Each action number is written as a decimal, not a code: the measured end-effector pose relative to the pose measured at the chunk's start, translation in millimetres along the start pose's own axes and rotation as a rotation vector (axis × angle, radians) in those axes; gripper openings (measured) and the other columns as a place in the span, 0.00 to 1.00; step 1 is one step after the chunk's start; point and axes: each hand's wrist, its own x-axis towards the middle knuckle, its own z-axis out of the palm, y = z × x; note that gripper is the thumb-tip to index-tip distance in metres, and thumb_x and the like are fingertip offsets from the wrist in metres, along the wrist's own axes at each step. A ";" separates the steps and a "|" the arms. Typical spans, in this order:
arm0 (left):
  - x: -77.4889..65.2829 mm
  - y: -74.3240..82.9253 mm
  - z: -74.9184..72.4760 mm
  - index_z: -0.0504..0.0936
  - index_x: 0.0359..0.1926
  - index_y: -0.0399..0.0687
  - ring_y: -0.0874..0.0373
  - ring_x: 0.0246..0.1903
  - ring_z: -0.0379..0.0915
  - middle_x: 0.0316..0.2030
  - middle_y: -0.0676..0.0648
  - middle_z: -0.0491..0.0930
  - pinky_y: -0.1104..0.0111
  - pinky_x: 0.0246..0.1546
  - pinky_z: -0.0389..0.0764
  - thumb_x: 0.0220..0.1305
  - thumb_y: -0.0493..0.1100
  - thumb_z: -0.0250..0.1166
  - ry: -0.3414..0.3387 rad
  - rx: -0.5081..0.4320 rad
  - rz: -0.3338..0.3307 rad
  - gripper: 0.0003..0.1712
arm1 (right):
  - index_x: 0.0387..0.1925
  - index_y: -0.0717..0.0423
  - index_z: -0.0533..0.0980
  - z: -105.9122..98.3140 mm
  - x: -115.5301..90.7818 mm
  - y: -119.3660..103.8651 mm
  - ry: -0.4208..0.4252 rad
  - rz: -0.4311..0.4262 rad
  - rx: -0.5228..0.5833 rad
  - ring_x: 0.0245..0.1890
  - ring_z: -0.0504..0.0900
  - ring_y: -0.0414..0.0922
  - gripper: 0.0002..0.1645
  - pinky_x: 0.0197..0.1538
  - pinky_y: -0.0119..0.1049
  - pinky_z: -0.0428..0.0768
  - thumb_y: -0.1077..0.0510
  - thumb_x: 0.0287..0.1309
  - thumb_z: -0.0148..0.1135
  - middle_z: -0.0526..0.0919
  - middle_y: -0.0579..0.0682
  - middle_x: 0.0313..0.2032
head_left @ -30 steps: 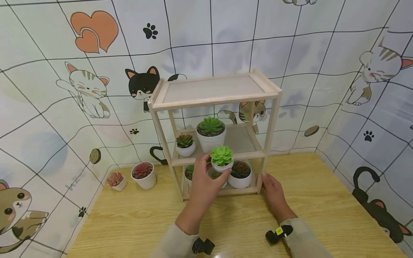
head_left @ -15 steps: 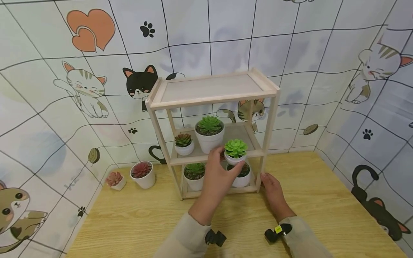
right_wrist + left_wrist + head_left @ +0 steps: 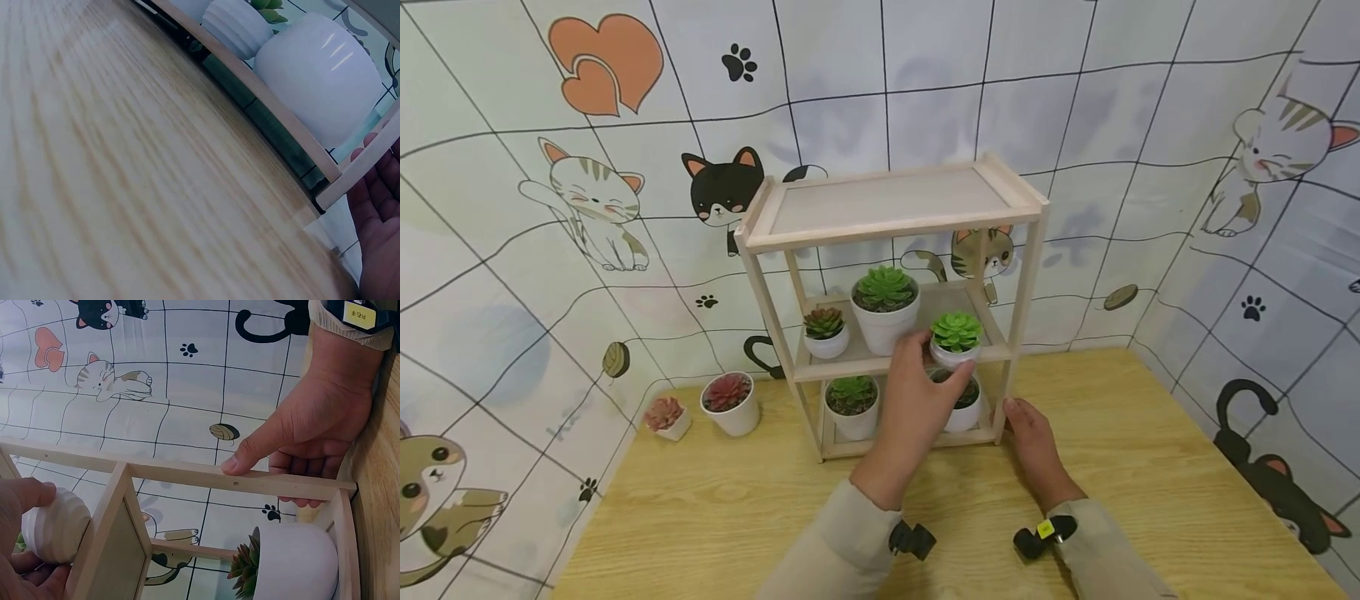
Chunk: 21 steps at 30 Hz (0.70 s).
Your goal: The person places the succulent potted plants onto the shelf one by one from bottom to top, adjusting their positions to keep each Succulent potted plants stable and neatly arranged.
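Observation:
In the head view my left hand [image 3: 913, 417] holds a small bright green succulent [image 3: 956, 333] in a white pot between thumb and fingers. It is upright at the front right of the middle tier of a wooden shelf rack [image 3: 891, 200]. The left wrist view shows the ridged pot [image 3: 61, 525] close to that tier's edge; whether it touches, I cannot tell. My right hand [image 3: 1036, 450] grips the rack's right front post low down, thumb on one side and fingers behind it. A larger green succulent [image 3: 886, 292] and a small reddish-green one [image 3: 825, 325] stand on the same tier.
The bottom tier bears a green succulent [image 3: 852, 396] at left and a white pot [image 3: 966, 408] at right, partly behind my left hand. Left of the rack, a red succulent [image 3: 728, 393] and a pink one [image 3: 666, 415] stand on the wooden table [image 3: 715, 517]. A cat-patterned wall covering rises behind.
My left hand has carried the bright green succulent rightward and slightly upward, from before the rack's middle to the right of the middle tier. The right hand stays at the post.

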 end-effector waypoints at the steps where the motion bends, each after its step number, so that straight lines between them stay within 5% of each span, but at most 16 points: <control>1: 0.5 0.5 0.5 0.72 0.68 0.42 0.54 0.56 0.76 0.60 0.45 0.75 0.59 0.57 0.81 0.65 0.53 0.74 0.002 0.004 -0.004 0.37 | 0.52 0.71 0.76 0.1 -0.1 -0.3 0.002 0.002 0.002 0.49 0.82 0.34 0.31 0.56 0.24 0.75 0.44 0.83 0.44 0.85 0.55 0.47; 21: 12.7 15.1 17.1 0.75 0.66 0.37 0.50 0.54 0.79 0.55 0.42 0.80 0.57 0.54 0.84 0.65 0.53 0.74 0.087 0.062 -0.043 0.36 | 0.51 0.72 0.77 0.0 -0.2 -1.4 0.000 -0.006 0.005 0.49 0.82 0.33 0.31 0.56 0.26 0.76 0.46 0.83 0.44 0.85 0.56 0.46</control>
